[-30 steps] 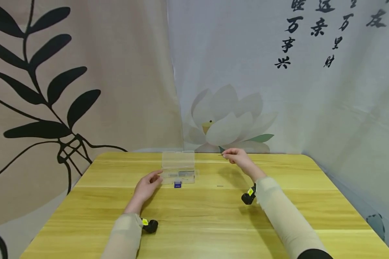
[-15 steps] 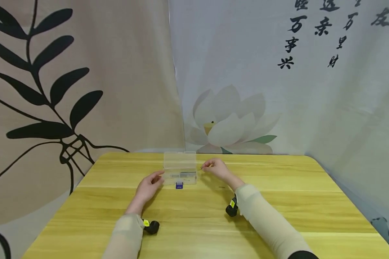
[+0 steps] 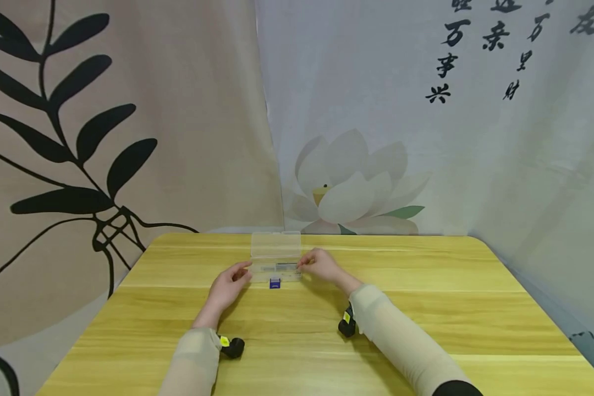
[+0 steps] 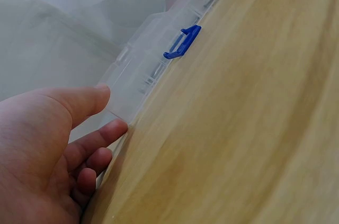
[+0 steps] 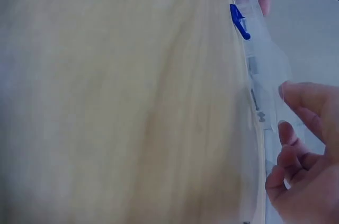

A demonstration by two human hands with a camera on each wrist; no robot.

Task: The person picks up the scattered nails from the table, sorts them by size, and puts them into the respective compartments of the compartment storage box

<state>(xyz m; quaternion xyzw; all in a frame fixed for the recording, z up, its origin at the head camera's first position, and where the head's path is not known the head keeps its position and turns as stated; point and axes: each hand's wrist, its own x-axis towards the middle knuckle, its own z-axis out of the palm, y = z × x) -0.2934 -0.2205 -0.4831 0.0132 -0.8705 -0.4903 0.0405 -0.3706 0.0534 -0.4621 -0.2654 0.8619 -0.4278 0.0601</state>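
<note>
A clear plastic box with a blue latch stands with its lid raised near the table's far edge. Small dark and grey slender pieces lie in its compartments. My left hand holds the box's left end, thumb and index finger at the corner. At the right end is my right hand. In the right wrist view its thumb and index finger stand apart, with nothing visible between them; the other fingers are bent.
A wooden table spreads under both arms. Printed curtains hang behind it. Black wrist cameras are strapped to both sleeves. A small dark bit shows at the lower edge of the right wrist view.
From the far edge my right hand has come left and nearer to the box's right end. The thin dark piece earlier in its fingertips is no longer seen there. My left hand stays at the box.
</note>
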